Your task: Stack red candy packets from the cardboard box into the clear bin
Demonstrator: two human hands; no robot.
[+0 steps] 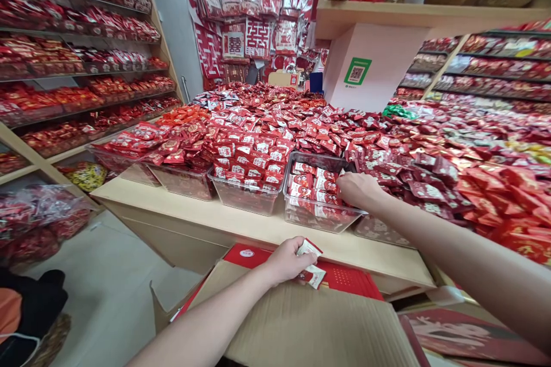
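My left hand (pixel 288 261) is closed around a couple of small red-and-white candy packets (pixel 311 264), above a cardboard box (pixel 327 321) with red packaging showing at its far side. My right hand (pixel 359 188) reaches into the right side of a clear plastic bin (pixel 321 215). Its fingers are bent down at the bin's edge, and what they grip, if anything, is hidden. Inside that bin, similar red-and-white packets (pixel 301 190) lie in rows. Left of it stands another clear bin (pixel 247 200), heaped with red packets (pixel 253 160).
Heaps of red wrapped candies (pixel 279 109) cover the counter (pixel 189 215) behind the bins. Tiered shelves (pixel 86 74) of packets rise at the left. A white pillar (pixel 370 69) bears a QR code. At the lower left, part of a person (pixel 30 309) shows near the floor.
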